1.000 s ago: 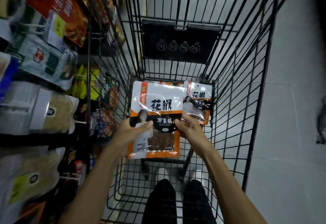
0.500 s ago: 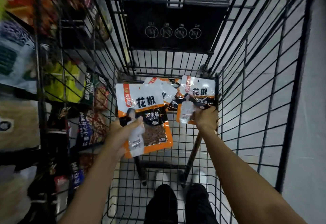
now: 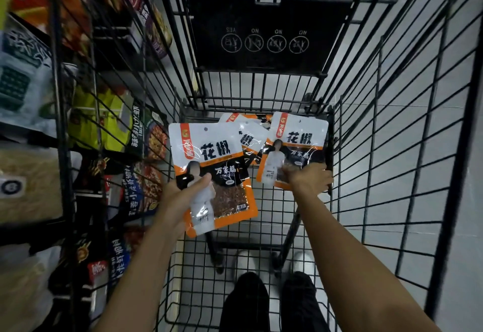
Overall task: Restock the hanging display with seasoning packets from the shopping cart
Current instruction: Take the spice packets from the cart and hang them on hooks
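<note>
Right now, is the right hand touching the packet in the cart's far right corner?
Touching. The head view shows the right hand with its fingers curled over the lower edge of the right packet, covering its bottom corner.

left hand (image 3: pixel 183 195) holds packet (image 3: pixel 209 172); right hand (image 3: pixel 309 177) grips second packet (image 3: pixel 295 146) in cart (image 3: pixel 392 148).

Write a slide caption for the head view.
Left hand holds an orange-and-white plastic seasoning packet; right hand grips a second packet in the black wire cart.
</note>
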A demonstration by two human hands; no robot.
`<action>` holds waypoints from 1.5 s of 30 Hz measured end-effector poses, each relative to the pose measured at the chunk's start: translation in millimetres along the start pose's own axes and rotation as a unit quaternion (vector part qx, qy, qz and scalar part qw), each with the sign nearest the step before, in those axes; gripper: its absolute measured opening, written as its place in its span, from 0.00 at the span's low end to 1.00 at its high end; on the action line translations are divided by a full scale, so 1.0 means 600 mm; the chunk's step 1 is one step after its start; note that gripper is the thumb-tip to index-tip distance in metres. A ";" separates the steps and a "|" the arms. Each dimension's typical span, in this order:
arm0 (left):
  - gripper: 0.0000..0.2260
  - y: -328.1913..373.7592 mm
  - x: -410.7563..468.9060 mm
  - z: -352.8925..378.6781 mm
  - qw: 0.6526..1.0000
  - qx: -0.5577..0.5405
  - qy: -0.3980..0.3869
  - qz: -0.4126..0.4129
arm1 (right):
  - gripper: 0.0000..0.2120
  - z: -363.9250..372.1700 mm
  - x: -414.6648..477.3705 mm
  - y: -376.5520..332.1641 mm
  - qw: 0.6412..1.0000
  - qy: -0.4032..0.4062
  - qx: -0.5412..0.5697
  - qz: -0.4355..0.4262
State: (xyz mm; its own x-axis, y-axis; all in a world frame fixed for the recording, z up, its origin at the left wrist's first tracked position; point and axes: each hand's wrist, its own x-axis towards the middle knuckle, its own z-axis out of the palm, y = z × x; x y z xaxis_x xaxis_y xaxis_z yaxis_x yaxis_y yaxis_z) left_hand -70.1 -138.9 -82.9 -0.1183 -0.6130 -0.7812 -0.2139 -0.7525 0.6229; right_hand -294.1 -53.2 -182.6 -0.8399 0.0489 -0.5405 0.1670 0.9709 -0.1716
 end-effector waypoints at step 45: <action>0.10 -0.126 -0.881 -0.268 0.887 -0.142 0.244 0.365 | 0.13 -0.563 -0.612 0.273 0.658 -0.524 0.157 -0.517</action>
State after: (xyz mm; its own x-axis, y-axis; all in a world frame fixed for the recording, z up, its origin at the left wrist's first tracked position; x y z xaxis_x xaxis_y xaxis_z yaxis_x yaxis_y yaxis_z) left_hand 164.3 203.3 289.6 0.3240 -0.9410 -0.0976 0.0081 -0.1004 0.9949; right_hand -132.8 166.9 265.9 0.2022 -0.9483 -0.2446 0.0233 0.2544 -0.9668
